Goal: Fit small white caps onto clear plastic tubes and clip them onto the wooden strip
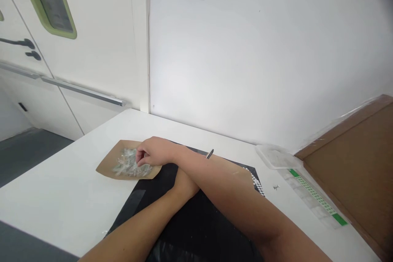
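Observation:
My right hand (pixel 155 151) hangs over a brown paper tray (pixel 106 166), its fingers curled and pinched together. Whatever may be between its fingertips is hidden. Small clear plastic pieces (pixel 129 166) lie heaped in the tray, just below those fingers. Crossing beneath my right forearm, my left hand (pixel 185 182) shows only its wrist and back; its fingers are out of sight. A thin stick-like thing with a dark tip (pixel 210 154) pokes up behind my right forearm, and I cannot tell what holds it. Under both arms lies a black mat (pixel 196 221).
Small white dots in rows (pixel 258 183) show at the mat's right edge. Farther right are tiny bits (pixel 276 187), a clear plastic container (pixel 273 156) and a clear packet with a green strip (pixel 317 196). A brown cardboard box (pixel 353 159) stands at the right, by the wall.

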Tool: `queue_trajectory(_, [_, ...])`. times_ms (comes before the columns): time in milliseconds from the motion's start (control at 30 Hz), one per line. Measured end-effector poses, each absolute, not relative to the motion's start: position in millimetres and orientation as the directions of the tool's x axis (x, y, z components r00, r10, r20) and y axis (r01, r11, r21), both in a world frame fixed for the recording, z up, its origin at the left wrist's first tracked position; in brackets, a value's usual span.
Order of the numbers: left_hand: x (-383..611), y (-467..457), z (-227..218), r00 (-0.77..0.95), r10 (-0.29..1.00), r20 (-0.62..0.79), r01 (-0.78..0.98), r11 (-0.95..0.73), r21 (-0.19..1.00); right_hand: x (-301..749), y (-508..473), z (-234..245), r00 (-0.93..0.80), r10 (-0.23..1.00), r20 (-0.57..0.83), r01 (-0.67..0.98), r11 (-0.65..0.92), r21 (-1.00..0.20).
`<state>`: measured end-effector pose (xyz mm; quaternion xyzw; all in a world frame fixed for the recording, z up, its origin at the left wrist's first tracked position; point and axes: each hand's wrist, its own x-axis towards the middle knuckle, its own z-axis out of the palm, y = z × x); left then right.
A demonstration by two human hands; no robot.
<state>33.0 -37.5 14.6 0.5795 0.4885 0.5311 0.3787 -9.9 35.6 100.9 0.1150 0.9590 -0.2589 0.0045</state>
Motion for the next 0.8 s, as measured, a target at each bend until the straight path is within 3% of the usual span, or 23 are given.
queue_trajectory(233, [32.7,-40.4,21.2,0.006,0.950,0.311,0.344,-0.294,0.892,6.4,25.2,129.0,-0.956,0.291,0.041,0.208,0.768,-0.605])
queue_trajectory(367, [31.1,-40.7,28.6,-0.001,0.923,0.384,0.450,-0.342,0.825,44.8,18.4,162.1,-0.942,0.283,0.180,0.117,0.780,-0.615])
queue_trajectory(567, [32.9,-42.7,36.3,-0.052,0.871,0.489,0.516,-0.396,0.760,130.1,3.0,193.7,-0.827,0.454,0.333,0.187,0.780,-0.597])
queue_trajectory(667, [34.1,-45.1,38.4,-0.028,0.860,0.509,0.510,-0.426,0.747,175.3,-7.0,186.4,-0.721,0.620,0.309,0.291,0.677,-0.677])
queue_trajectory(800, [34.5,-48.0,39.5,0.014,0.864,0.503,0.492,-0.444,0.749,228.4,-20.3,154.8,-0.612,0.779,0.136,0.489,0.508,-0.710])
